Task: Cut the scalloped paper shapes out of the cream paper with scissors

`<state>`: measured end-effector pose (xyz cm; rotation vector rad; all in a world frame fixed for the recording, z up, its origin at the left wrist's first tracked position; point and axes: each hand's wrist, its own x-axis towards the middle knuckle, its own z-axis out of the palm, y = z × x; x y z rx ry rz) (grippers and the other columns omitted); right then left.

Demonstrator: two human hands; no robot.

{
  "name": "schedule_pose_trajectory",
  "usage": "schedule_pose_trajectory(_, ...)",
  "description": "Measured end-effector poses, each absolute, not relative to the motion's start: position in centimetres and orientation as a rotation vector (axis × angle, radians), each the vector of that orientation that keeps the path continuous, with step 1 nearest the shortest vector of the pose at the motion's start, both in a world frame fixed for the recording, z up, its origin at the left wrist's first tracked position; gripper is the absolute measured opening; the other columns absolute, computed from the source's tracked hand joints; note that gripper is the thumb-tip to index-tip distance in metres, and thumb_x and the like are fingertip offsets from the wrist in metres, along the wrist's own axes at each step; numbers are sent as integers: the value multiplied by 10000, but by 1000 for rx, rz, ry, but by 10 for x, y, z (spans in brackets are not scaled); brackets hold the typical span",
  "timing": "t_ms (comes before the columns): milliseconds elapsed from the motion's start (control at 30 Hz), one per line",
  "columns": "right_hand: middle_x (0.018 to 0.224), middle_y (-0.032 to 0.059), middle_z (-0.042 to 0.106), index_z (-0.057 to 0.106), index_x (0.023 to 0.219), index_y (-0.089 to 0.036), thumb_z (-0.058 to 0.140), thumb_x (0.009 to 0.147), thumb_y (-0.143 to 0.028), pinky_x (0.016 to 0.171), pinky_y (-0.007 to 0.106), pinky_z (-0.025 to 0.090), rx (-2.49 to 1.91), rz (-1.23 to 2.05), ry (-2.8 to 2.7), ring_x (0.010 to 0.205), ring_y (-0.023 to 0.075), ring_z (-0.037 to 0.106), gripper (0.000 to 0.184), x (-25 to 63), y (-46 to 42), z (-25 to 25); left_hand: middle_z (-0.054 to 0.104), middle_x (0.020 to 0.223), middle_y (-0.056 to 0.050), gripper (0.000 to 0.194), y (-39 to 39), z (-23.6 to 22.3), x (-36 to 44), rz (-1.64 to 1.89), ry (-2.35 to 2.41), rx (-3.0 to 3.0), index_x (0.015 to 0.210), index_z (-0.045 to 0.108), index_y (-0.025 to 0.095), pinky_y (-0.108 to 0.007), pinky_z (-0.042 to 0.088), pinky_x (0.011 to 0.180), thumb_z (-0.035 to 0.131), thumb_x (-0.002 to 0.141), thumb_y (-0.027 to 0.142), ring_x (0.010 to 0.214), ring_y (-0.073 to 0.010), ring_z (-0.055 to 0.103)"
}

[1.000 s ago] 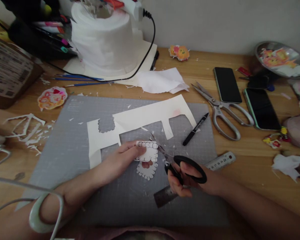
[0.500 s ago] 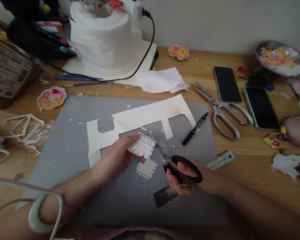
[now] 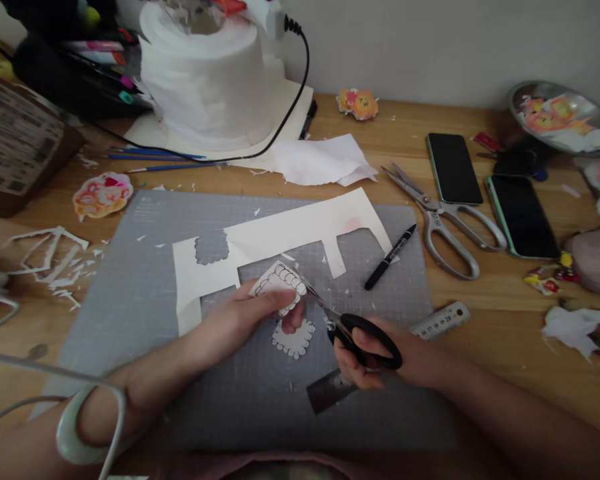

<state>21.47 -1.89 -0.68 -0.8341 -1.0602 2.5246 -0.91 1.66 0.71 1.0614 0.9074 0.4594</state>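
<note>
My left hand (image 3: 250,317) pinches a small white paper piece (image 3: 270,280) with a scalloped outline drawn in black. In my right hand (image 3: 365,360) are black-handled scissors (image 3: 373,341), fingers through the loops, the blades at the right edge of the paper piece. Below my left fingers, a cut-out scalloped paper square (image 3: 293,340) lies on the grey cutting mat (image 3: 220,407). Behind my hands stretches a white paper sheet (image 3: 290,223) with cut-away parts and a scalloped hole. Partly under my right hand is a metal ruler (image 3: 330,391).
A black marker (image 3: 390,258) and large silver scissors (image 3: 437,217) lie to the right, beside two phones (image 3: 454,168). Further back are a metal bowl (image 3: 517,100) and a big white roll (image 3: 205,87). Paper scraps (image 3: 63,257) litter the left. A cable (image 3: 117,427) crosses over my left forearm.
My left hand has turned the paper piece and shifted its thumb onto the front of it. The scissors stay nearly in place, their blades still at the paper's edge.
</note>
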Motion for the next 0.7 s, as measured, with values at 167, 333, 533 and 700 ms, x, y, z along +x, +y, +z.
schedule_pose_trajectory(167, 469, -56, 434, 487, 647, -148, 479, 797, -721, 425, 219, 240, -814, 2498, -1093, 399, 51, 318, 592, 216, -20, -3, 498, 617, -9, 307, 19, 13, -9, 419, 872, 1082, 583, 514, 180, -282, 359, 690, 465, 845, 332, 662, -171, 478)
schedule_pose_trajectory(333, 479, -61, 422, 479, 668, -152, 482, 782, -734, 427, 215, 232, -854, 2519, -1062, 416, 54, 310, 593, 216, -20, -3, 506, 622, -15, 321, 15, 14, -10, 408, 890, 1037, 578, 507, 179, -292, 364, 676, 484, 836, 369, 647, -175, 487)
schedule_pose_trajectory(533, 481, -62, 425, 476, 660, -155, 489, 789, -721, 415, 207, 221, -797, 2536, -1079, 409, 51, 313, 581, 217, -18, -4, 506, 592, -6, 312, 17, 13, -10, 435, 883, 1053, 575, 513, 179, -285, 357, 657, 479, 844, 333, 620, -165, 478)
schedule_pose_trajectory(700, 478, -55, 434, 473, 643, -155, 513, 795, -695, 422, 205, 233, -813, 2512, -1081, 421, 53, 322, 562, 215, -19, -1, 504, 583, 5, 341, 17, 14, -9, 457, 892, 1057, 566, 498, 184, -273, 351, 654, 458, 877, 318, 612, -151, 468)
